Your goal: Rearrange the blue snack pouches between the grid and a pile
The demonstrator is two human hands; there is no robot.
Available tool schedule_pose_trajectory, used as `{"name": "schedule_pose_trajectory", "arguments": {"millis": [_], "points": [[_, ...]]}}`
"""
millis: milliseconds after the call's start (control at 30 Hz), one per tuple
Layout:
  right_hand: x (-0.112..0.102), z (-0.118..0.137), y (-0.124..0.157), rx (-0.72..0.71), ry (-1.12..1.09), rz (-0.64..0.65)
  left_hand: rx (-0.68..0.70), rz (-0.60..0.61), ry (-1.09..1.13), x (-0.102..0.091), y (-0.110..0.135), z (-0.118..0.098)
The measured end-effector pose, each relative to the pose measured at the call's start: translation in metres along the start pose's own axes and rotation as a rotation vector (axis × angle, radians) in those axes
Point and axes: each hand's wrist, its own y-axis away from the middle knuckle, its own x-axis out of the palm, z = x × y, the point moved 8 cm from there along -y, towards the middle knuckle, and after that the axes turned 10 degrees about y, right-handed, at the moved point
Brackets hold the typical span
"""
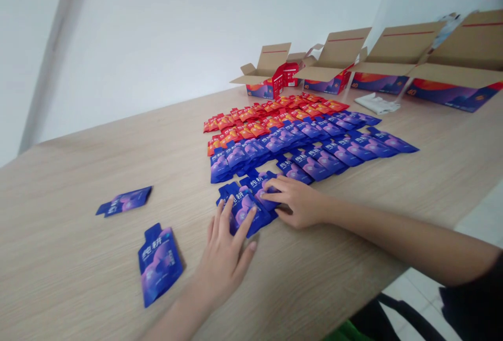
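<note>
Head cam, both hands in view on the table. Left hand: fingers spread open, tips resting on a blue-purple foil spout pouch, no clear pinch. Right hand: fingers extended and close together, lying on a second blue-purple foil spout pouch, which overlaps the first. Can't tell if the right hand is gripping; thumb is hidden.

Both pouches sit at the near end of rows of matching blue-purple pouches, laid out overlapping on a pale wood-grain tabletop. Beyond those are rows of red-orange foil pouches. Two loose blue-purple pouches lie left of the hands, well apart from them: one flat and angled, one nearer me.

At the far end, a row of open cardboard-flapped cartons with blue and orange printed sides stands against a white wall. A crumpled white cloth lies just in front of them.
</note>
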Motion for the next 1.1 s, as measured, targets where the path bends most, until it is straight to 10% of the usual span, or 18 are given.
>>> {"name": "schedule_pose_trajectory", "arguments": {"millis": [500, 1100], "points": [[-0.012, -0.020, 0.054, 0.174, 0.037, 0.210, 0.068, 0.096, -0.025, 0.012, -0.018, -0.006], [0.012, 0.011, 0.033, 0.128, -0.044, 0.165, 0.047, 0.048, -0.077, 0.010, -0.016, -0.006]]}}
